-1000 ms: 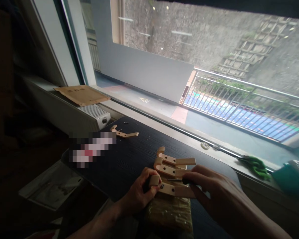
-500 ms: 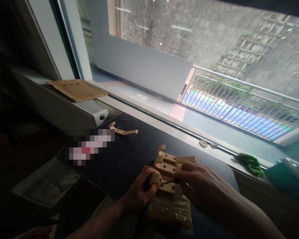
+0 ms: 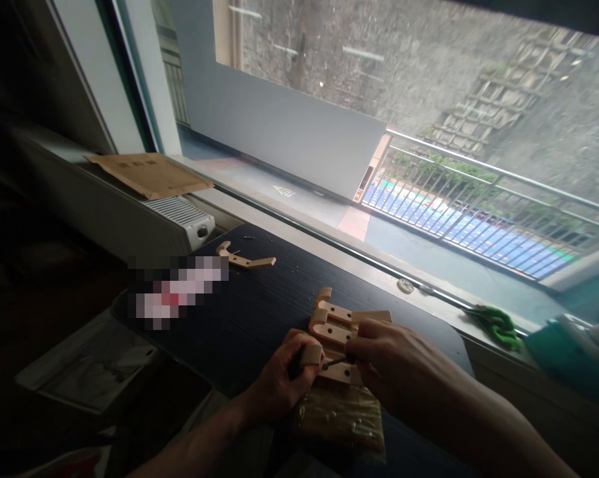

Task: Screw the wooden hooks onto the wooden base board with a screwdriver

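Head view: fingertips of the right hand pinch a thin dark piece, screw or driver tip I cannot tell. Over the last second they have slid left, so its point now meets the wooden hook, whose bent end the left hand grips with curled fingers. The hook rests over a plastic bag at the dark table's near edge, just before two stacked hooks, so the piece looks to be going into its hole.

a pixelated patch masks part of the table, and the right hand covers most of the nearest hook.
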Motion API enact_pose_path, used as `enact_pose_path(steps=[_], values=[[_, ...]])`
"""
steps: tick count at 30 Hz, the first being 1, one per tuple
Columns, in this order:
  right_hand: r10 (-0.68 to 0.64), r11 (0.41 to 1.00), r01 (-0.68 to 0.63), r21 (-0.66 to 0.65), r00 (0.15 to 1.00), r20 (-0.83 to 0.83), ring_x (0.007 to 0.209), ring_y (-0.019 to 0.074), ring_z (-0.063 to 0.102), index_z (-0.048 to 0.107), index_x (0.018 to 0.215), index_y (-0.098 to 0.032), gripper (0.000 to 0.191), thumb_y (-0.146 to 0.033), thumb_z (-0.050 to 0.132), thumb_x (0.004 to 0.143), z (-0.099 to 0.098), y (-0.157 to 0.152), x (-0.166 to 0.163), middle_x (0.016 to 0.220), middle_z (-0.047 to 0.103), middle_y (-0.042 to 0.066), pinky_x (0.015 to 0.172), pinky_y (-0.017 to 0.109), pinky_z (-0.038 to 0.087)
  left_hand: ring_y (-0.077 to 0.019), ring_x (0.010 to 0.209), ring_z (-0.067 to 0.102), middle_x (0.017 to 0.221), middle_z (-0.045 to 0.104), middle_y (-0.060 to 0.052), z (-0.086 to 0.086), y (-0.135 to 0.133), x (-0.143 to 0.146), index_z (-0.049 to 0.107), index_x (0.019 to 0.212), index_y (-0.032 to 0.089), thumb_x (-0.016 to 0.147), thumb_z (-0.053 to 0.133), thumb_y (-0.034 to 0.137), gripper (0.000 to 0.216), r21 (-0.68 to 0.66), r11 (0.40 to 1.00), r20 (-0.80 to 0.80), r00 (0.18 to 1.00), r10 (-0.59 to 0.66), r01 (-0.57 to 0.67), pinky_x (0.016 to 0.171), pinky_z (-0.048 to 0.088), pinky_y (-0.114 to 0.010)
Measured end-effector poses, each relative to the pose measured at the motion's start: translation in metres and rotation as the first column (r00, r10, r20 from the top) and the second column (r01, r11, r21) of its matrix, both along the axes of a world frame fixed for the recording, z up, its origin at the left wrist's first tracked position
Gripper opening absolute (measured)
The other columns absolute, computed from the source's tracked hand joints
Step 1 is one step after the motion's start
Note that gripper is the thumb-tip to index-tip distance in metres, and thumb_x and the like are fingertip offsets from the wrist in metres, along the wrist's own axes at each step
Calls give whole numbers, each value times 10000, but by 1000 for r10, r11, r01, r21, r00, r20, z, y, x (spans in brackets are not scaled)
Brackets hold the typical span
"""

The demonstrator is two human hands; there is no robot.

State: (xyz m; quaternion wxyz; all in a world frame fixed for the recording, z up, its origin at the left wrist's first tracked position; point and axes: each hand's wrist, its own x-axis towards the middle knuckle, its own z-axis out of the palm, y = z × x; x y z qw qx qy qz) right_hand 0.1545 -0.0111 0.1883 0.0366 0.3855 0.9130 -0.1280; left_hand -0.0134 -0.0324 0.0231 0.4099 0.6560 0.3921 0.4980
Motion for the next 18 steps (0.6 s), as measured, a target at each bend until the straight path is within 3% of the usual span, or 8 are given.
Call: enact_pose_path(steps=[7,18], values=[[45,998,-45,36,999,-15,909,158,603,615,1123,-318,468,-35,457,786,1,0,-1,1123,619,30,786,260,432,-153,846,521,907,477,-19,0,1,0,513,900,192,818,494,95,128,23,1000,-2,1000,6,-6,791,458,-294],[90,995,-91,32,995,35,979,191,579,624,1099,-269,365,-85,480,818,4,-1,-7,1110,602,69,784,274,420,-157,865,530,900,506,-20,4,0,-1,541,892,191,800,509,95,137,26,1000,-5,1000,14,-14,815,458,-288]])
